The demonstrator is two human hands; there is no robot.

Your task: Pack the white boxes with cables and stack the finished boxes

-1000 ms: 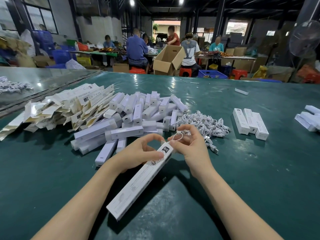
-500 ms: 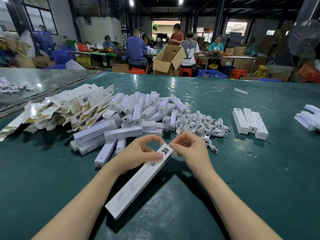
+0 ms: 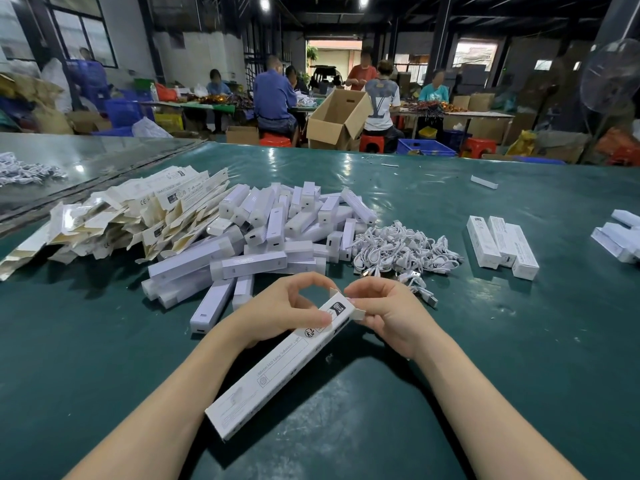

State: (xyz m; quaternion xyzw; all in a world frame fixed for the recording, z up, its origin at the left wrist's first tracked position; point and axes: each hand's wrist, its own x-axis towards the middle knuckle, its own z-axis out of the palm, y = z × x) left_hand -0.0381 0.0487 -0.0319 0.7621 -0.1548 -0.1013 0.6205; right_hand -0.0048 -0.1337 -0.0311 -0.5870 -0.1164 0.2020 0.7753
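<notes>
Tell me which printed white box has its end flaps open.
The long box gripped by the left hand and right hand at front centre: its end flaps stick out. The three boxes lying side by side on the right are closed.

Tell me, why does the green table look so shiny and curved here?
Head view: ceiling lamps leave white glare on the green table; the wide-angle lens bows its far edge; the white box is sharp, with dark shadow beneath it.
</notes>
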